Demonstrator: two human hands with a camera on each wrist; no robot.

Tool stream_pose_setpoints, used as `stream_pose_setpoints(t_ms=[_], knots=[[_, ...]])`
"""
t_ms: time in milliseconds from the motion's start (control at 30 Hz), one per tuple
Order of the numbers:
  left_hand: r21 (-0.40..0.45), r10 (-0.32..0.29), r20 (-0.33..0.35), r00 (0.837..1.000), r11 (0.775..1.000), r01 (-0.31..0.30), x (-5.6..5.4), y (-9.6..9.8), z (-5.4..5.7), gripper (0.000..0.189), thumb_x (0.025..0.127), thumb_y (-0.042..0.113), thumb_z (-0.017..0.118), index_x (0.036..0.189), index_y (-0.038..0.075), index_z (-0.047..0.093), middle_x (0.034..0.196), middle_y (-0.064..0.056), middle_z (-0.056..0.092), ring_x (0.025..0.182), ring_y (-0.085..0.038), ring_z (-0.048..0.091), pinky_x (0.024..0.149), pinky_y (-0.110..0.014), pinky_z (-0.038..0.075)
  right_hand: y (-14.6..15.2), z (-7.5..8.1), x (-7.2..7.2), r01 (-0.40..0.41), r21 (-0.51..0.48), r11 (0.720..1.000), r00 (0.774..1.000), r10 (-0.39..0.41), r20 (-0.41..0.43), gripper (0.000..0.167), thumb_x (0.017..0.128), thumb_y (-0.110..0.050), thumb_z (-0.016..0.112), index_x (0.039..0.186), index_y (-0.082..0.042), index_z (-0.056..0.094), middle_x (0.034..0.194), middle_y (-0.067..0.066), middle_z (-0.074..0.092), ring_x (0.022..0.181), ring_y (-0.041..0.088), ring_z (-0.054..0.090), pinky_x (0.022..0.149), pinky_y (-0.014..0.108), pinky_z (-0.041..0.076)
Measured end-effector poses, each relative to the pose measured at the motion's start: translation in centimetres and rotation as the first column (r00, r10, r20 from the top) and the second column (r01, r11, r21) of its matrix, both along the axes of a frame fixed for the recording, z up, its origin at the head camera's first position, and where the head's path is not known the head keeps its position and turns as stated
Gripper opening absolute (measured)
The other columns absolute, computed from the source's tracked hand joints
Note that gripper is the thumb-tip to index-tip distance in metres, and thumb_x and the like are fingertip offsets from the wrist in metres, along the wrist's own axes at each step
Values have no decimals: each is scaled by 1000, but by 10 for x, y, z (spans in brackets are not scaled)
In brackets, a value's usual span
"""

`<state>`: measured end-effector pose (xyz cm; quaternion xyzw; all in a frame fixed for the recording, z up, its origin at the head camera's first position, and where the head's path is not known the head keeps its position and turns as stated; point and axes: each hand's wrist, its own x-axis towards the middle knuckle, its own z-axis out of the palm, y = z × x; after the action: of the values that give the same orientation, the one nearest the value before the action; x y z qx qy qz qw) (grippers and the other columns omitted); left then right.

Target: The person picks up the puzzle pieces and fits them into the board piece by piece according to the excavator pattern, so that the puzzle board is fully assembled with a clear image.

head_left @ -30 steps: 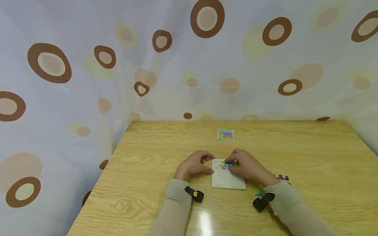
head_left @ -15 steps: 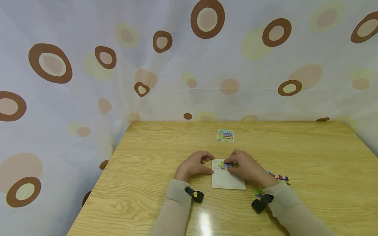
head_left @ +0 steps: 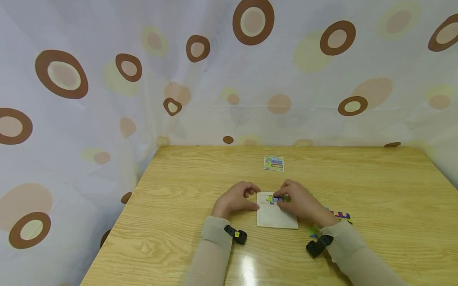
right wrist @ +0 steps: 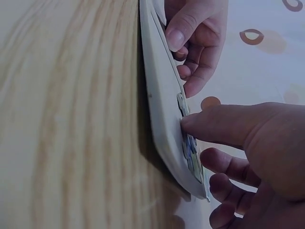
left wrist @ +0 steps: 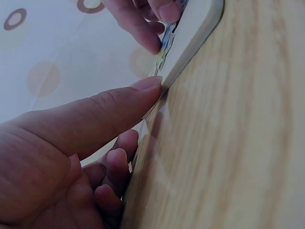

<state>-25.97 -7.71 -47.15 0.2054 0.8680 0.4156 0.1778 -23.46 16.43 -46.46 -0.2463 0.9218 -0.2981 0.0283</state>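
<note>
A cream puzzle board (head_left: 277, 219) lies on the wooden table in the head view. At its left edge and top left corner, my left hand (head_left: 236, 199) steadies it with thumb and forefinger; the thumb tip rests on the rim in the left wrist view. My right hand (head_left: 298, 200) pinches a blue and green puzzle piece (head_left: 276, 200) at the board's upper part, thumb below and forefinger above. Joined pieces (right wrist: 185, 143) lie flat along the board in the right wrist view, right under that hand. The right fingers partly hide them.
Behind the board lies a small picture card (head_left: 273, 163) of a blue digger on green. Several loose puzzle pieces (head_left: 343, 216) lie on the table to the right, partly under the right forearm, with a green and blue piece (head_left: 312, 231) nearer. A patterned curtain (head_left: 250, 79) rises behind.
</note>
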Motion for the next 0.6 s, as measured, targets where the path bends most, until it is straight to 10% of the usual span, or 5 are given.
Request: stream_pose_setpoints(t_ms=[600], knots=[[-7, -12, -9, 1000, 1000, 12, -2, 0, -1, 43, 80, 13, 84, 119, 13, 68, 103, -1, 57, 90, -17, 47, 80, -30, 40, 1, -4, -1, 81, 24, 996, 997, -81, 19, 20, 84, -13, 79, 103, -7, 75, 82, 1, 53, 72, 18, 45, 63, 33, 38]])
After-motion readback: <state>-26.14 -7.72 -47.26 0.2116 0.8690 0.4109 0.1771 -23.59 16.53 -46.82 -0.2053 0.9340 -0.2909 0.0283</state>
